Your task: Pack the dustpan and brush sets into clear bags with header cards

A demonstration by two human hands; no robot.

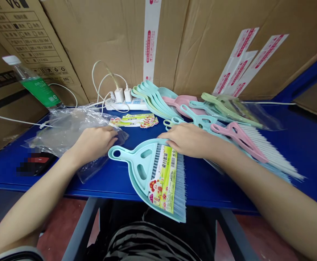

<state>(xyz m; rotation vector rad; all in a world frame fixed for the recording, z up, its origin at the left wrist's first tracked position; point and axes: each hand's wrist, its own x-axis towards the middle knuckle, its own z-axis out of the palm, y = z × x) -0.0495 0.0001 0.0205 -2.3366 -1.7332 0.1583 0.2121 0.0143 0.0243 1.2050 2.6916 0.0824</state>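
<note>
A light-blue dustpan (135, 186) lies at the front of the blue table (196, 185), its lower part projecting past the edge, its looped handle toward the left. A light-blue brush (144, 165) with two slots and grey-blue bristles is nested inside it. A yellow-green and white card (164, 181) crosses the brush, printed "桌扫套装", with a barcode, a red mushroom and pink flowers; the finer print is illegible.

The right hand (185, 139) pinches the upper corner of the dustpan, thumb beside the card. The left hand (95, 145) rests on a clear plastic bag (66, 125), fingers curled; whether it grips the film cannot be told.

To the right lies a pink-handled brush (240, 139) with white bristles. Behind the hands are loose cards (134, 121), a pink dustpan (181, 103) and a stack of light-blue and green dustpans (149, 96).

Farther back stand a power strip (140, 105) with white chargers (119, 95) and a green-labelled bottle (40, 88). The left carton (22, 41) reads "V6"; white tape (149, 47) on the rear cardboard carries red print, too small to read.
</note>
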